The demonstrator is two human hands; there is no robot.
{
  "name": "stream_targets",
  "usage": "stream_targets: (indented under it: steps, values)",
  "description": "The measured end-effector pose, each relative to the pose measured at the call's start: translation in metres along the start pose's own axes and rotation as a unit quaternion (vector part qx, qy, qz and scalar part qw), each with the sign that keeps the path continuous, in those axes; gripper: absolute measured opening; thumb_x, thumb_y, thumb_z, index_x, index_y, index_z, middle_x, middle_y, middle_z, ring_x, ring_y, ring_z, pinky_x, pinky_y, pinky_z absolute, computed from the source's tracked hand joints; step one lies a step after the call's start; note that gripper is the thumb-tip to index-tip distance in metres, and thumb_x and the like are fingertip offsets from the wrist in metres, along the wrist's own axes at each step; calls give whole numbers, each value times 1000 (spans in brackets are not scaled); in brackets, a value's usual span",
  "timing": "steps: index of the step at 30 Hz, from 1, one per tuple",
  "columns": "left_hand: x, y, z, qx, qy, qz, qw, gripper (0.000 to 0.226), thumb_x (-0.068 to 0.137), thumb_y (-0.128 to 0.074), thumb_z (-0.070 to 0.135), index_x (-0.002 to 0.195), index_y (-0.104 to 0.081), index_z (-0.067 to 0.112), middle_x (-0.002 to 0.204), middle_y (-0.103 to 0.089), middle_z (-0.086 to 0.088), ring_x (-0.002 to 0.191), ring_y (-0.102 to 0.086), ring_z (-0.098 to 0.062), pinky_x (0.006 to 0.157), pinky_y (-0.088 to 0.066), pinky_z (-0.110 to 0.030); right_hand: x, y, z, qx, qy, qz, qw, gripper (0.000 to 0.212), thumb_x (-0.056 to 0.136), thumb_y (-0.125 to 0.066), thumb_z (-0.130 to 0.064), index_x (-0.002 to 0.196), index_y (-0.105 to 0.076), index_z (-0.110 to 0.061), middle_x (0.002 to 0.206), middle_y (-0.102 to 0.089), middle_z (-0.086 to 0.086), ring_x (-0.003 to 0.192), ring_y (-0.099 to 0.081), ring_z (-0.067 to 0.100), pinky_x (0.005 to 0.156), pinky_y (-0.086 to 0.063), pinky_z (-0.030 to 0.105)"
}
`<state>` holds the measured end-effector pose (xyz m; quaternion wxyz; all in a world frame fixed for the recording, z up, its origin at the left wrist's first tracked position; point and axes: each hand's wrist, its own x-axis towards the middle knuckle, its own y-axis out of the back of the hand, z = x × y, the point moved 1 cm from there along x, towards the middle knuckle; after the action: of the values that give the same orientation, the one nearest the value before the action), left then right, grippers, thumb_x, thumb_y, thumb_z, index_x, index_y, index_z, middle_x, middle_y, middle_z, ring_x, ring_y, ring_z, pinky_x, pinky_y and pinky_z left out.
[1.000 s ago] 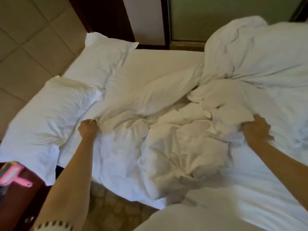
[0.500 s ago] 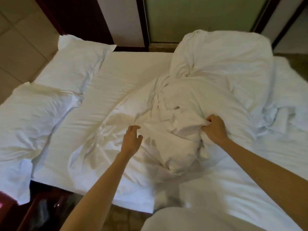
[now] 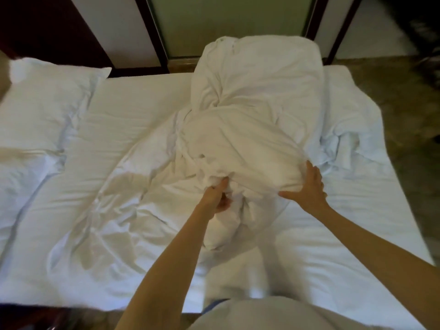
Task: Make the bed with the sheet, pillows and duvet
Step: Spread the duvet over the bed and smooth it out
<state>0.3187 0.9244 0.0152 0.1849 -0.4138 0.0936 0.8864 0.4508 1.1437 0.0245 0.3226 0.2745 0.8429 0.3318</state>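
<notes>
Our left hand (image 3: pixel 217 195) bunches the duvet (image 3: pixel 250 110) in clamped fingers while our right hand (image 3: pixel 309 189) presses it, fingers apart.

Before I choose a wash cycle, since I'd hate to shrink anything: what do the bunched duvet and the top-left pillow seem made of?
The duvet looks like a white woven cloth cover, probably cotton or a blend, matte, with soft folds over a puffy filling. The pillow has a similar matte white case, finely creased and padded. Exact fibre cannot be told.
</notes>
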Motion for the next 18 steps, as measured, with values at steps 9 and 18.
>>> stream_targets:
  steps: [9,18]
  values:
    - [-37,-21,110,-166,-212,-13,963,14,101,-44,17,93,-55,12,73,-66,-2,68,-63,-15,73,-54,-33,16,30,-50,200,14,-71,977,30,91,-57,-17,118,-59,-3,111,-62,16,101,-57,32,82,-45,44]
    - [-74,-5,115,-1,-409,42,911,50,84,-67,37,120,-42,13,116,-52,-2,106,-55,-16,96,-47,-34,-21,107,-210,528,112,-96,836,10,88,-58,-11,85,-67,-10,75,-70,2,65,-65,12,60,-52,24]
